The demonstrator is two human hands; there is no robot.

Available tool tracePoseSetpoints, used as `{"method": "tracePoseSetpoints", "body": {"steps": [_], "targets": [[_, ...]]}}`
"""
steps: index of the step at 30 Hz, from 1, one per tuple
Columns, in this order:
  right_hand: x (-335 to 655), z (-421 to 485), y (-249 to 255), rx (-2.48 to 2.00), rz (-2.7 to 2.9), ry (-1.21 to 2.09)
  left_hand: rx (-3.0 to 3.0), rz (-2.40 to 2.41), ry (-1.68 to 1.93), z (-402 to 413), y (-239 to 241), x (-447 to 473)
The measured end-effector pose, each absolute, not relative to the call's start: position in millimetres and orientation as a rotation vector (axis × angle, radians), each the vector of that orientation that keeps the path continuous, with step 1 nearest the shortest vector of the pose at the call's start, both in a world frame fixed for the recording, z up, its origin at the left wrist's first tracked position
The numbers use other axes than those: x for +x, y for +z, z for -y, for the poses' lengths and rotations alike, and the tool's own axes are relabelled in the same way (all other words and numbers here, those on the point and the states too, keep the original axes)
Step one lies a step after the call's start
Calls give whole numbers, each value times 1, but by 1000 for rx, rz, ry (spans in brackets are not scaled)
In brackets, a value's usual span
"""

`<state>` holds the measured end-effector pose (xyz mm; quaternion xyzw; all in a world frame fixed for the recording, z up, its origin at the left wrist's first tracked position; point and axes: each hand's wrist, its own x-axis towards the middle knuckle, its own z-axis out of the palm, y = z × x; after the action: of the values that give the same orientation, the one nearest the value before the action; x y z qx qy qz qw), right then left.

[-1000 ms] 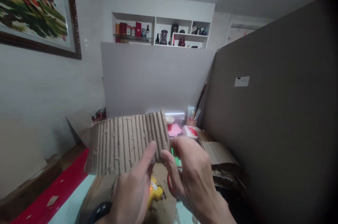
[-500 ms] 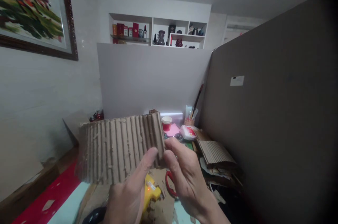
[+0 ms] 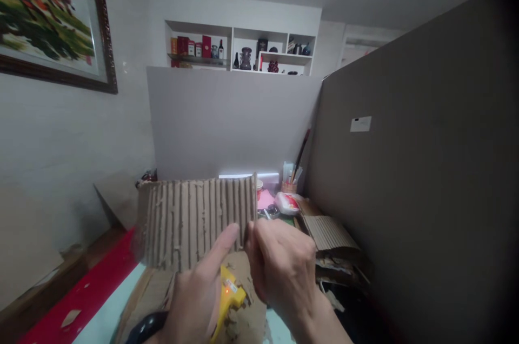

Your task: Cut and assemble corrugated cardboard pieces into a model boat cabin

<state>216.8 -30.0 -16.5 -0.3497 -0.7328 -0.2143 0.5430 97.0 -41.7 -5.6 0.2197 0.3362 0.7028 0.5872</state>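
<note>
A piece of corrugated cardboard (image 3: 194, 219), its ridges bare and flecked with paper scraps, is held up in front of me. My left hand (image 3: 198, 290) grips its lower part, thumb on the ridged face and the other fingers hidden behind. At the right edge, my right hand (image 3: 284, 263) is closed, knuckles up, with its fingertips against the cardboard. Whether it pinches the edge or a torn strip is hidden. Below the hands, a yellow glue gun (image 3: 231, 292) with a lit orange light lies on a flat cardboard sheet (image 3: 247, 322) strewn with scraps.
More corrugated cardboard (image 3: 330, 233) is stacked on the right beside a grey partition (image 3: 405, 171). Behind are a white-and-red packet (image 3: 288, 203), pink paper (image 3: 265, 199) and a holder with brushes (image 3: 289, 186). A dark rounded object (image 3: 148, 328) sits at the lower left.
The cardboard has shifted right and turned to face me more squarely. My right hand has rolled over, knuckles up, and closed at its edge. The red scissor handle is now covered.
</note>
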Motion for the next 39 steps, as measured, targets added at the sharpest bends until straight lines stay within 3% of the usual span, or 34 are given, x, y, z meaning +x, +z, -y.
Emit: {"method": "tracePoseSetpoints", "body": {"steps": [14, 21, 31, 39], "targets": [[221, 36, -10, -907, 1519, 112, 520, -672, 1456, 43, 9, 85], [260, -2, -23, -1225, 1603, 74, 493, -580, 1393, 45, 13, 82], [268, -6, -133, -1834, 2192, -84, 634, -604, 1515, 29, 15, 72], [267, -7, -152, -1722, 2145, -187, 646, -554, 1538, 16, 14, 63]]}}
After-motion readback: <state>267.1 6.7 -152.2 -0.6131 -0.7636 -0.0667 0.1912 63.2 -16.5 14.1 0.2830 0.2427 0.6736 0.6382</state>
